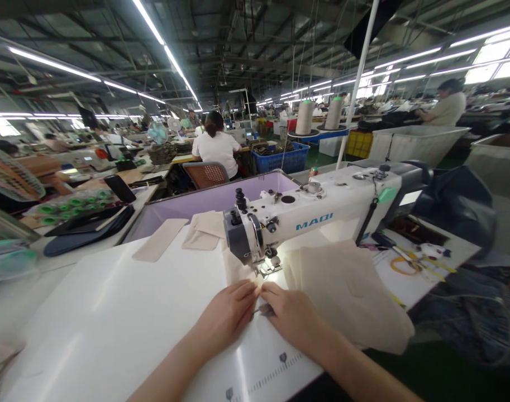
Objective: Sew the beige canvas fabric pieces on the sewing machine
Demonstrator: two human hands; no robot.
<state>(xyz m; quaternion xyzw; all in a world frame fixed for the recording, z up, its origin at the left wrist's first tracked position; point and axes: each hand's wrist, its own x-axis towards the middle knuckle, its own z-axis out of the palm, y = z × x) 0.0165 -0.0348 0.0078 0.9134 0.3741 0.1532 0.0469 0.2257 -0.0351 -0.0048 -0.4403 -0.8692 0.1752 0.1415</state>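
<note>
While pinching beige cloth just before the presser foot, near the centre of the frame, holds both hands close together over the white table, probably to steady the cloth right at the stitching point. Shows a larger sheet right of the foot, drooping past the table edge at lower right, perhaps laid there for want of room under the machine. Has smaller pieces left of the machine, likely set within reach of the left side. Has apparent scissors at right, beyond the sheet, presumably near enough to grab. Has the left hand narrowed, with bent fingers and tips on the cloth; likewise the right hand, with thumb and forefinger almost meeting the left tips. Cannot make out the amount of cloth between the tips, nor the nature of a small dark piece beneath the right hand.
</note>
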